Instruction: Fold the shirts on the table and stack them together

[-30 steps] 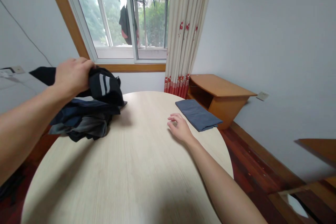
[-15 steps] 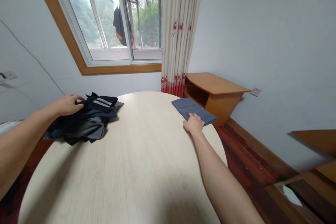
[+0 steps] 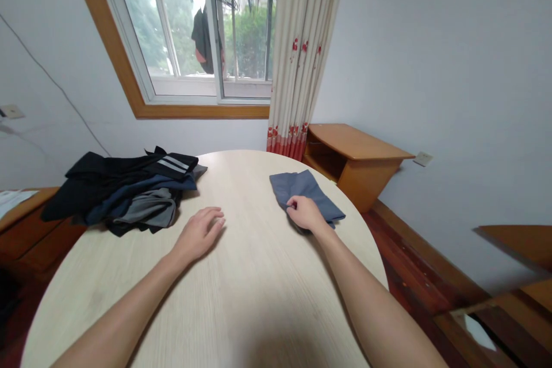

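On the right side of the round table (image 3: pixel 241 282) lies a folded blue-grey garment (image 3: pixel 309 187); its exact kind cannot be told. My right hand (image 3: pixel 305 214) pinches its near left edge, which is slightly raised. My left hand (image 3: pixel 202 233) is over the table's middle, fingers apart and holding nothing. To its left, a loose pile of dark clothes sits at the table's far left: a black garment with white stripes (image 3: pixel 112 175) on top, a navy piece (image 3: pixel 142 188) beneath it, and a crumpled grey one (image 3: pixel 150 210) at the front.
A wooden desk (image 3: pixel 362 144) stands behind the table's right edge, beside a cream curtain (image 3: pixel 302 57) with red flowers. The window (image 3: pixel 181 40) is behind. Wooden furniture (image 3: pixel 517 241) juts in at the right, and a wooden piece (image 3: pixel 34 236) stands at the left.
My left hand has left the dark pile and moved right to the table's middle. My right hand has closed on the blue-grey garment's edge and drawn it nearer and left.
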